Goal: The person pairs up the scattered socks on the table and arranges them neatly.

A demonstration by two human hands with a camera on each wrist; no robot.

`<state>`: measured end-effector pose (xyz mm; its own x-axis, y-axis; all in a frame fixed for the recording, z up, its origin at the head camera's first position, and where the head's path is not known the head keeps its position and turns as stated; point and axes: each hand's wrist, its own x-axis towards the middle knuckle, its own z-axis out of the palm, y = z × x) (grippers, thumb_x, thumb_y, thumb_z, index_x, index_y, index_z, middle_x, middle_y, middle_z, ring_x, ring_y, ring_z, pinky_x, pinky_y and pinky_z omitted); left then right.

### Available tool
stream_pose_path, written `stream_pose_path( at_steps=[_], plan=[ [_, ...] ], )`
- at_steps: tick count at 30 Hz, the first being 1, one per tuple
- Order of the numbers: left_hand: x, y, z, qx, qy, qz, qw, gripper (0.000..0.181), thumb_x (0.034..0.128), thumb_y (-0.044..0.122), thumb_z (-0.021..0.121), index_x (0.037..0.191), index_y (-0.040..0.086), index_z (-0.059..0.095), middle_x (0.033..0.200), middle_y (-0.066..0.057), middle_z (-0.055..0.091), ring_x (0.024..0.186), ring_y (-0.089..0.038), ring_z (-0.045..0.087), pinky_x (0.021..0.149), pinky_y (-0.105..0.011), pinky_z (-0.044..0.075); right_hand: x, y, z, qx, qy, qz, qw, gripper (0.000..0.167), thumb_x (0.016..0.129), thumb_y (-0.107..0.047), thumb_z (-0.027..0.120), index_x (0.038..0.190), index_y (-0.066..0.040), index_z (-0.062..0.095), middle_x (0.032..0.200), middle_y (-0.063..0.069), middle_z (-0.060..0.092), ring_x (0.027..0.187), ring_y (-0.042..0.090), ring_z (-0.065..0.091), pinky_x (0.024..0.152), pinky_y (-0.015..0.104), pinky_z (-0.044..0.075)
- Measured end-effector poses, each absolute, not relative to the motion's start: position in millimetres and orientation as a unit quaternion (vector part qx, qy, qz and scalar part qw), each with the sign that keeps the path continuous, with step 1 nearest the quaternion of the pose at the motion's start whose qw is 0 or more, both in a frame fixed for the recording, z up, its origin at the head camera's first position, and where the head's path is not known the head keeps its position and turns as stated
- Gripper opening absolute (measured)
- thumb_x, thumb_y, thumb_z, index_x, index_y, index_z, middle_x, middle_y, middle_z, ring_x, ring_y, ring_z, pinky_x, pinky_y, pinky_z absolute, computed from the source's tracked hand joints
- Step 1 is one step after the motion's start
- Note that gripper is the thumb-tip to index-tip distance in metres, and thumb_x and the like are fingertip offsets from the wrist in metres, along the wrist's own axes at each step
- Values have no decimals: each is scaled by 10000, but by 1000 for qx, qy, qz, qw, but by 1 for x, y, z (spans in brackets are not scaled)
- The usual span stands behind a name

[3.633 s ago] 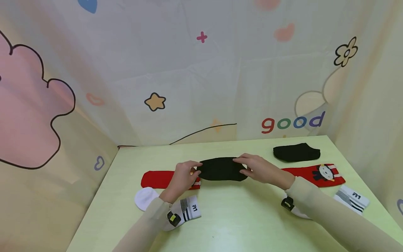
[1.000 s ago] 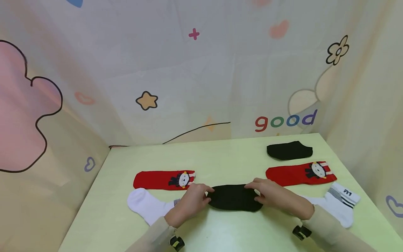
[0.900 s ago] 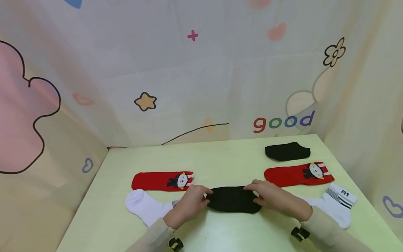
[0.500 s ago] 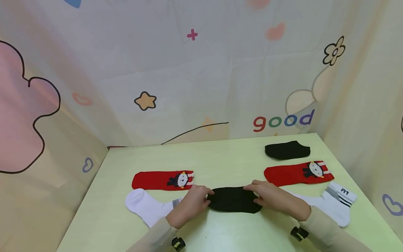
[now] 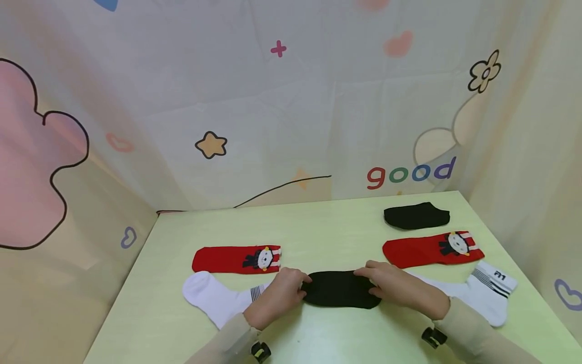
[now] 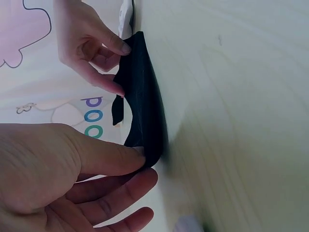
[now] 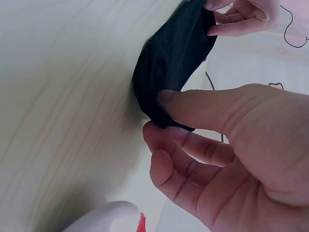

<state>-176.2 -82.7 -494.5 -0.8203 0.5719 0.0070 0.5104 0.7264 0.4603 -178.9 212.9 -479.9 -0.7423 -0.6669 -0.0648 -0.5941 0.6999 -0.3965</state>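
Note:
A short black sock [image 5: 342,289] is stretched between both hands, just over the front middle of the table. My left hand [image 5: 282,293] pinches its left end between thumb and fingers, as the left wrist view shows on the black cloth [image 6: 145,106]. At the other end, my right hand [image 5: 395,284] pinches the sock too; in the right wrist view the thumb lies on top of the cloth [image 7: 166,72]. Near the left hand lie a red sock [image 5: 223,260] with a cartoon figure and a white striped sock [image 5: 213,298], the latter partly covered by the forearm.
To the right lie another black sock [image 5: 416,216], a matching red sock [image 5: 418,251] and a matching white sock [image 5: 488,298], partly behind the right arm. All rest on a pale green table [image 5: 327,227]. A printed curtain [image 5: 282,111] stands along its back and sides.
Since the oldest frame, both hands have brought the black sock nearer the front edge, away from the left red sock. Over the last second hands and sock have hardly moved.

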Motion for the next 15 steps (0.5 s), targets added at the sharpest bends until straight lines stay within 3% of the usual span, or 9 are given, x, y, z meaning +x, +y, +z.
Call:
stream_pose_path(
  at_steps=[15],
  plan=[
    [-173,-82,-494,298,937,179,27,210,854,99,833,1059,60,810,992,-25,783,878,-115,702,766,-252,562,-177,213,-484,-327,926,-155,106,430,824,-56,850,1230,-31,713,1003,43,631,856,148,605,760,283,581]
  ],
)
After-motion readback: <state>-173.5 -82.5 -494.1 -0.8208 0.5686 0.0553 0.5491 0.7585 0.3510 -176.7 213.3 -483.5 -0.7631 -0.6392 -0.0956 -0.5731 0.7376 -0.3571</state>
